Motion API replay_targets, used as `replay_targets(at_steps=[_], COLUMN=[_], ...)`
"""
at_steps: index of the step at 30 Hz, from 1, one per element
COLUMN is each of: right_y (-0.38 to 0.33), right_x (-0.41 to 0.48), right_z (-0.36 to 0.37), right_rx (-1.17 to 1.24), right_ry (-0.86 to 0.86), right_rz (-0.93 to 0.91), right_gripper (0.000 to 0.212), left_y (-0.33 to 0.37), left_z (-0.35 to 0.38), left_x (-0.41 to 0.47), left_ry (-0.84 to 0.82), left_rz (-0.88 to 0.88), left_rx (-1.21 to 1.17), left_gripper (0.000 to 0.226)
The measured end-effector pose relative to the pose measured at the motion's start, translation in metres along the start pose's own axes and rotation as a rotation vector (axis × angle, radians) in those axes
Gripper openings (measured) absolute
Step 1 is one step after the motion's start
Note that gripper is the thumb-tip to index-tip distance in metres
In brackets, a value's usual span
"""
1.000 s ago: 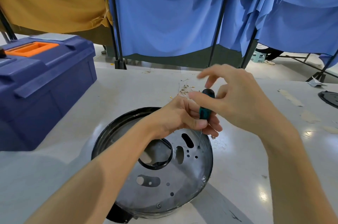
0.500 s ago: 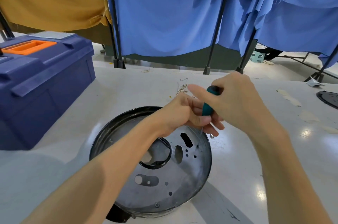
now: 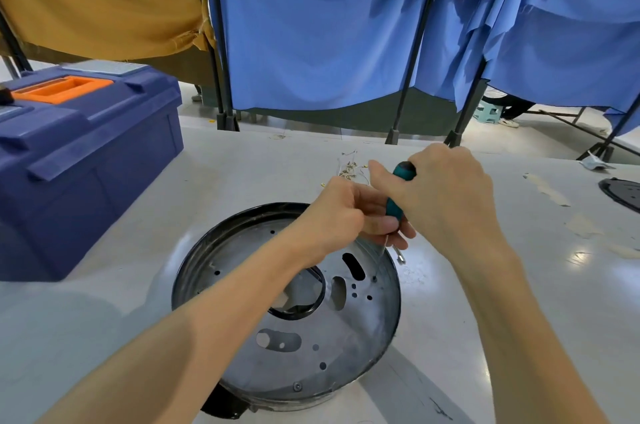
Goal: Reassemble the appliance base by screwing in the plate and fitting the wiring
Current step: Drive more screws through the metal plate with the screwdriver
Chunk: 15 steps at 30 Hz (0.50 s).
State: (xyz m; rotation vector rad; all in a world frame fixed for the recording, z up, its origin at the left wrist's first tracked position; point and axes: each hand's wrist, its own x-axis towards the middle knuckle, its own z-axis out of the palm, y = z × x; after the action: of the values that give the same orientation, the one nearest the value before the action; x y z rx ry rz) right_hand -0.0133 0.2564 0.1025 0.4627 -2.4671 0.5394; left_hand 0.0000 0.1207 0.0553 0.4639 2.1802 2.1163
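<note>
Steel plate (image 3: 304, 337): screwing at two o'clock.
Left hand (image 3: 339, 216) and right hand (image 3: 446, 202) grip screwdriver (image 3: 394, 205); six-o'clock screw (image 3: 297, 386) seated, wiring (image 3: 348, 170) apparently unfitted.

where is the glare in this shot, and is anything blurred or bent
Head view: bright glare spots sit on the glossy table to the right of the right hand; the screwdriver shaft is thin and smeared below the handle, over the plate; the wide lens tilts the curtain poles; soft arm shadows fall at lower left.
</note>
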Motion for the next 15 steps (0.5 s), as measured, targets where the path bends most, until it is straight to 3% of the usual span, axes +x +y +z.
replay_targets(at_steps=[2, 5, 8, 11, 13, 15], right_y=[0.005, 0.014, 0.019, 0.013, 0.008, 0.005], right_x=[0.001, 0.005, 0.005, 0.003, 0.004, 0.005], right_z=[-0.004, -0.021, -0.027, -0.027, -0.021, -0.014], right_rx=[0.109, 0.452, 0.677, 0.679, 0.54, 0.398], right_ry=[-0.087, -0.288, -0.344, -0.331, -0.238, -0.14], right_rz=[-0.028, -0.109, -0.117, -0.112, -0.107, -0.035], right_gripper=[0.059, 0.037, 0.024, 0.014, 0.012, 0.024], left_y=[-0.001, -0.004, -0.004, -0.005, -0.006, -0.006], left_z=[-0.004, -0.011, -0.014, -0.014, -0.013, -0.006], left_x=[0.0, -0.001, -0.003, -0.006, -0.005, -0.004], left_ry=[-0.046, -0.081, -0.132, -0.111, -0.04, -0.005], left_rz=[-0.008, -0.01, -0.02, -0.01, 0.001, 0.004], left_rx=[-0.023, -0.084, -0.113, -0.129, -0.122, -0.089], left_gripper=[0.022, 0.023, 0.024, 0.024, 0.03, 0.031])
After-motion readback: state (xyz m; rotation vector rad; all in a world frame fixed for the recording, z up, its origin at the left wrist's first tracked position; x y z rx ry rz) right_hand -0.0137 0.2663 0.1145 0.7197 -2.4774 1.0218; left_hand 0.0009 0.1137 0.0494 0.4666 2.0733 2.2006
